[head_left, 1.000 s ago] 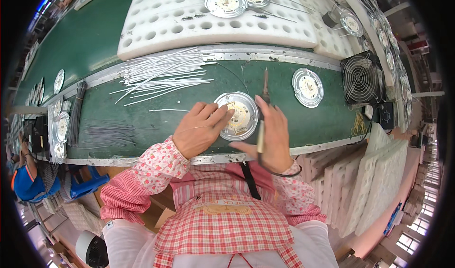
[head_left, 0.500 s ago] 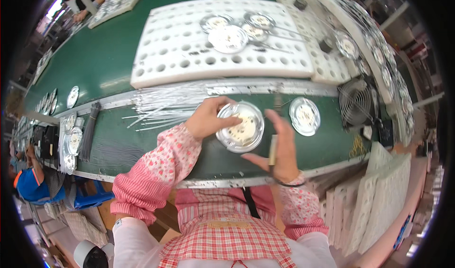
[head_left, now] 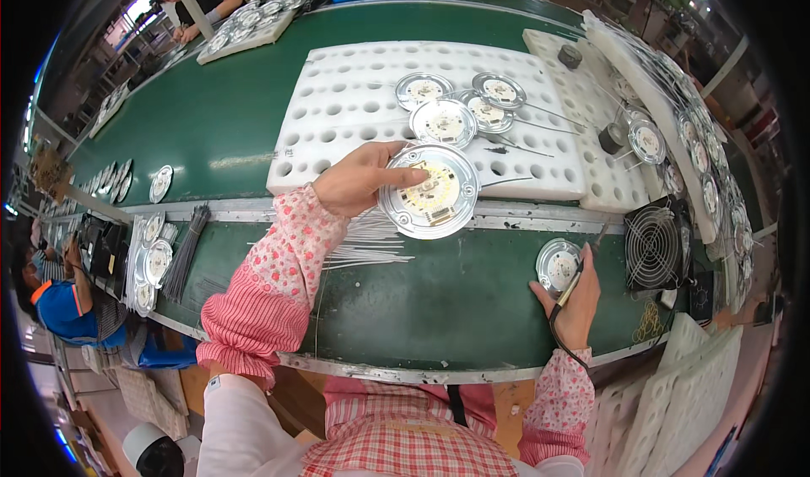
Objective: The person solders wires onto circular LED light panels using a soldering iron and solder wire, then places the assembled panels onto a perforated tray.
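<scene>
My left hand point(head_left: 359, 177) pinches a round silver LED light plate point(head_left: 440, 208) by its left edge, thumb on its pale centre. A thin wire sticks out from the plate's right side. The plate is held over the near edge of a white foam board point(head_left: 337, 110) with rows of holes. Several similar plates point(head_left: 444, 123) lie overlapping on that board. My right hand point(head_left: 579, 310) is closed around a soldering iron point(head_left: 567, 291) with a dark cable. Just beside that hand, another LED plate point(head_left: 557, 262) lies on the green bench.
White wires point(head_left: 367, 245) lie bundled below the foam board, partly behind my left hand; dark wires point(head_left: 186, 253) lie further left. A black fan point(head_left: 653, 245) stands at the right, near stacked plates point(head_left: 713, 181). Other people work at the far left.
My left hand has lifted the LED plate forward, toward the foam board. My right hand has moved away from it to the right, with the soldering iron, beside the other plate.
</scene>
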A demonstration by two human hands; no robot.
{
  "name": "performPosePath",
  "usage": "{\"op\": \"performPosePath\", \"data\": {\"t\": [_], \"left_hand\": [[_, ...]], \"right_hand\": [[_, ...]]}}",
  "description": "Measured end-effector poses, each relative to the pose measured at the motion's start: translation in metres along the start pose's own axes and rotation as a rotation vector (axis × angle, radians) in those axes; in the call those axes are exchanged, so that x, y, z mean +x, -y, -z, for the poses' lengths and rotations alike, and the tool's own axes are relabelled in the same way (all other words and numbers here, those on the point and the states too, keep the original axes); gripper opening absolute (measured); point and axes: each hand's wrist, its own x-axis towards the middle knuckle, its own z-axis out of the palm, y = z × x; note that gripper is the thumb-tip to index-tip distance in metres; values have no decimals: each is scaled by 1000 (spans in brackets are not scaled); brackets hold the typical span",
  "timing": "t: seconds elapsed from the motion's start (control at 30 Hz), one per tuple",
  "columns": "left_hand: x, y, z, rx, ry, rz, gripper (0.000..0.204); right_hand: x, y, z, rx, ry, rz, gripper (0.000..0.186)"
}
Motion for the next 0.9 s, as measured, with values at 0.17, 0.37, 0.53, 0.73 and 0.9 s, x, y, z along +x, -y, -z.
{"op": "performPosePath", "data": {"t": [0.17,0.37,0.53,0.73,0.9], "left_hand": [[-10,3,6,3,-11,2,49],[-17,-2,13,25,6,3,49],[-25,5,1,170,-56,5,51],[-38,18,-31,245,-41,16,52],[-47,18,-47,191,29,-44,49]], "right_hand": [[-2,8,2,-20,-23,43,105],[-9,25,0,40,8,63,106],[-10,66,17,89,-137,109,61],[-11,123,39,1010,80,-41,21],[0,131,37,999,169,138,25]]}}
